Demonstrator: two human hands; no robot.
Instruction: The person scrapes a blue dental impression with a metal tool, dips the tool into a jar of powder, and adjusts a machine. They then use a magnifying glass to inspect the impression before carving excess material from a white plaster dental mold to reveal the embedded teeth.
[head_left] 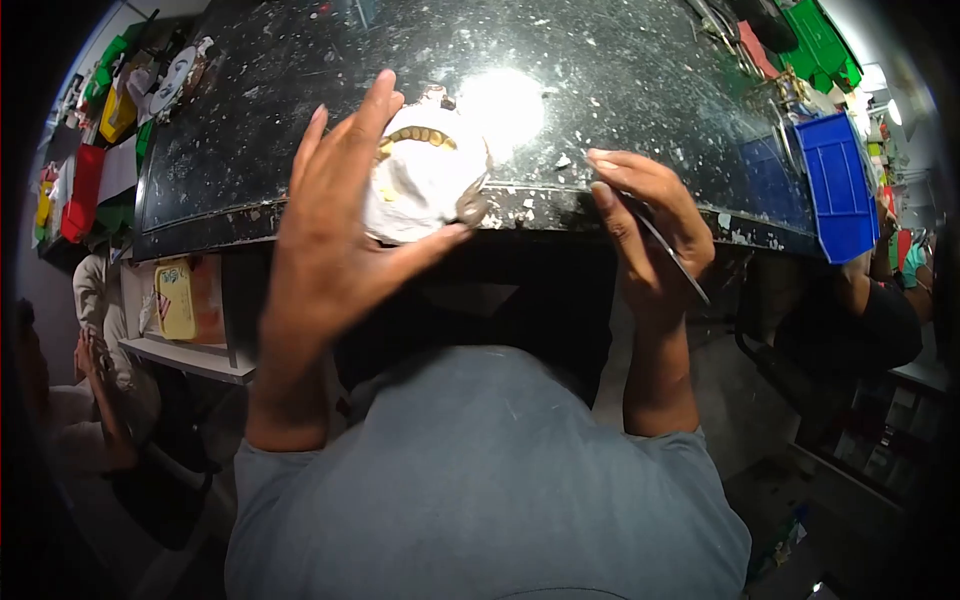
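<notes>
A white plaster dental cast (420,190) with a row of yellowish-brown teeth (421,136) stands near the front edge of the black workbench (340,60). Metal fittings show at its top and at its lower right corner. My left hand (335,215) is open beside the cast, fingers spread along its left side and thumb stretched out below its front. To the right of it, over the bench edge, my right hand (655,220) is closed on a thin metal hand tool (673,255). The tool's shaft slants down past the palm; its other end is hidden by the fingers.
Bright lamp glare and white plaster crumbs mark the bench top. A blue bin (838,185) stands at the right end, with a green bin (815,40) behind it. Red bins (82,192) are at far left. Seated people are at both sides. A yellow tray (177,302) lies at lower left.
</notes>
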